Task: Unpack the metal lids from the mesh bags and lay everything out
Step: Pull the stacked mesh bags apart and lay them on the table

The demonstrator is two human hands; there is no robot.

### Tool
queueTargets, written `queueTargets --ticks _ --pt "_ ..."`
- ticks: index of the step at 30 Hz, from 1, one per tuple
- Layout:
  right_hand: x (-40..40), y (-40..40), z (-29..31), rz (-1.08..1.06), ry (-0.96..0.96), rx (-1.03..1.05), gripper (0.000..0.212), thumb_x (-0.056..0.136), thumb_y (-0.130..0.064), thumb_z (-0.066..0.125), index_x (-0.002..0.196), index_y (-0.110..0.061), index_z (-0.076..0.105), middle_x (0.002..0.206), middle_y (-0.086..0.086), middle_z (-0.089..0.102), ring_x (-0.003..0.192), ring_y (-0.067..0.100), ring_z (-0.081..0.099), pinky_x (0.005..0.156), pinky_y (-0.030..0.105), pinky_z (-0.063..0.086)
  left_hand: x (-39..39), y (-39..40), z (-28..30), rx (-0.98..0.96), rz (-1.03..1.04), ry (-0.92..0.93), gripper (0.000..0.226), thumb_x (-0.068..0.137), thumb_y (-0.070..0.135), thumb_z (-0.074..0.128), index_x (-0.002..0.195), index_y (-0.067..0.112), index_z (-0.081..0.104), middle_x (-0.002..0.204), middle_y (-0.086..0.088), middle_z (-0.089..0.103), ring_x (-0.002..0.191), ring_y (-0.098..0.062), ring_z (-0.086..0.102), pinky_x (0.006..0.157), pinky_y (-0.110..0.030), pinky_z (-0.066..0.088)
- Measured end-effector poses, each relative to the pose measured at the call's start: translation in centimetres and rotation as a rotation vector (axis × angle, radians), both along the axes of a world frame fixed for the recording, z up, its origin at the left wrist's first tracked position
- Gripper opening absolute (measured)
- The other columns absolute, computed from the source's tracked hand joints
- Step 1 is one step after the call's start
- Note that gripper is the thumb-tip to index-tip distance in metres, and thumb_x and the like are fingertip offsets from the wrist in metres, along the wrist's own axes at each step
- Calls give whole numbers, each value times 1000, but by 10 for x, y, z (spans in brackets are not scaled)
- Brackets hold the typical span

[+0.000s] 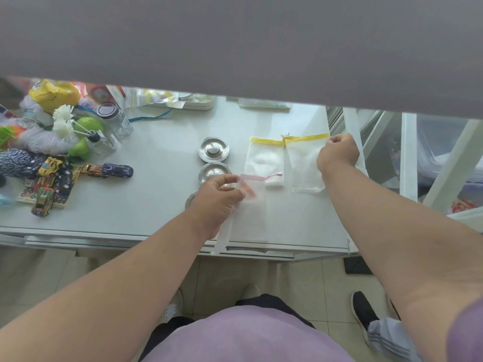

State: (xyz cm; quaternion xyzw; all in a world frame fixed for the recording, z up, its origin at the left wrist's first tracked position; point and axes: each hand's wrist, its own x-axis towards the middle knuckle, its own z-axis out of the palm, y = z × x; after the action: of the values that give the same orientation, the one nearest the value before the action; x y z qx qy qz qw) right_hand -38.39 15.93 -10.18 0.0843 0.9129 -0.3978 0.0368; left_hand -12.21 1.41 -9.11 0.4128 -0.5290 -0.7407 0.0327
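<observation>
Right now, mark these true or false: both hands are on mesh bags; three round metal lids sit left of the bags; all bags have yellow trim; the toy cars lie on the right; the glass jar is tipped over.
1. Both hands grip mesh bags: true. The left hand pinches the pink-ribboned white mesh bag; the right hand holds the yellow-trimmed white mesh bag.
2. Three round metal lids sit left of the bags: true; the nearest is mostly hidden by the left hand.
3. All bags have yellow trim: false; one has pink ribbon.
4. Toy cars lie on the right: false; left.
5. Glass jar tipped over: false; upright.
</observation>
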Motion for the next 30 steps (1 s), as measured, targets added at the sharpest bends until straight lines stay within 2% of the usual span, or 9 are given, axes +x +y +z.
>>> queueTargets --ticks 4,7,10,12,15,18,20,23,30 --pt "0 0 3 30 -6 44 22 98 -18 47 115 -22 61 116 0 64 98 26 65 80 35 51 4 3 -2 9 -18 8 35 81 13 84 112 28 79 115 -14 77 93 -21 71 105 -54 54" --pt "29 0 7 140 -6 29 24 98 -24 53 119 -23 64 107 -5 65 90 22 62 78 30 45 6 3 1 20 -47 34 36 84 11 84 117 24 78 117 -20 76 95 -23 69 102 -51 55" --pt "76 1 5 344 -171 -261 23 96 -31 65 116 -19 66 100 -2 71 87 21 69 76 37 58 7 2 7 75 -101 88 35 90 10 82 123 19 76 113 -20 74 97 -24 71 91 -46 59" --pt "109 4 6 441 -353 -430 34 94 -36 73 121 -16 65 108 3 72 92 23 70 76 36 59 8 1 14 158 -123 140 36 94 4 77 129 13 72 112 -16 74 94 -24 74 80 -42 63" --pt "147 8 10 460 -640 -688 55 88 -44 79 130 -12 63 123 12 73 108 31 73 84 40 58 10 -2 23 312 -112 234 36 95 -6 71 127 10 69 102 -11 75 88 -25 76 80 -49 66" --pt "170 9 16 437 -741 -906 35 95 -23 74 122 -1 68 111 18 77 96 33 76 82 47 62 16 -6 30 349 -109 261 34 94 -10 70 119 12 72 98 -11 76 85 -25 77 73 -45 67" --pt "174 8 16 356 -623 -839 8 97 -12 72 102 -7 74 96 14 77 80 28 75 76 47 65 21 -10 30 292 -89 214 33 92 -11 72 118 11 73 101 -13 73 85 -25 75 71 -42 67" --pt "168 8 5 285 -426 -532 11 93 -17 75 83 -18 74 85 5 72 73 25 66 72 48 61 33 -21 23 182 -29 124 28 92 -12 73 115 3 73 101 -13 62 87 -25 69 75 -36 67" --pt "158 0 -19 326 -263 -254 15 92 -24 73 91 -10 70 90 -3 66 75 16 58 67 29 49 59 -44 16 45 -72 66 37 87 -19 68 117 1 73 97 -15 66 76 -20 69 68 -22 60"
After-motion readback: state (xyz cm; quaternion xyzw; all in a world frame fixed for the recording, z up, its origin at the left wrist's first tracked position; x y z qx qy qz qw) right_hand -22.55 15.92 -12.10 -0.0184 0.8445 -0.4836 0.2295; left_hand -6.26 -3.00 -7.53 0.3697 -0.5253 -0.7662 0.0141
